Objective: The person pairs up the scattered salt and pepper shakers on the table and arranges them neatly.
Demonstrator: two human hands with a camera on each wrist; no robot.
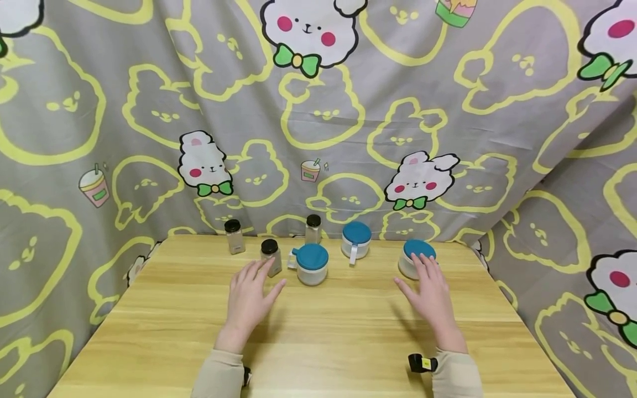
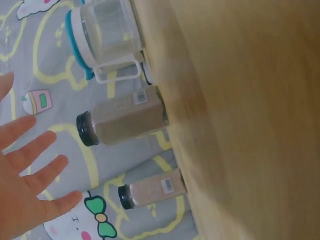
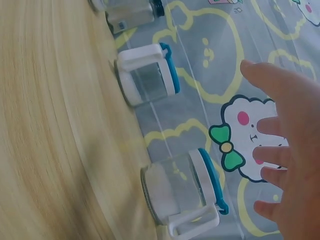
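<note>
My left hand (image 1: 249, 298) hovers over the table with its fingers spread, just in front of a square spice jar with a black lid (image 1: 271, 258). Nothing is held in it. A second black-lidded spice jar (image 1: 235, 237) stands farther back on the left; both show brownish contents in the left wrist view. Right of the left hand is a glass seasoning pot with a blue lid and white handle (image 1: 312, 265). My right hand (image 1: 432, 293), fingers extended and holding nothing, is in front of another blue-lidded pot (image 1: 409, 268), partly covering it; white contents show in the right wrist view.
At the back stand a third black-lidded jar (image 1: 313, 231) and a third blue-lidded pot (image 1: 356, 241), its handle facing forward. The wooden table (image 1: 328, 342) ends at a grey patterned curtain (image 1: 318, 121) behind and at the sides.
</note>
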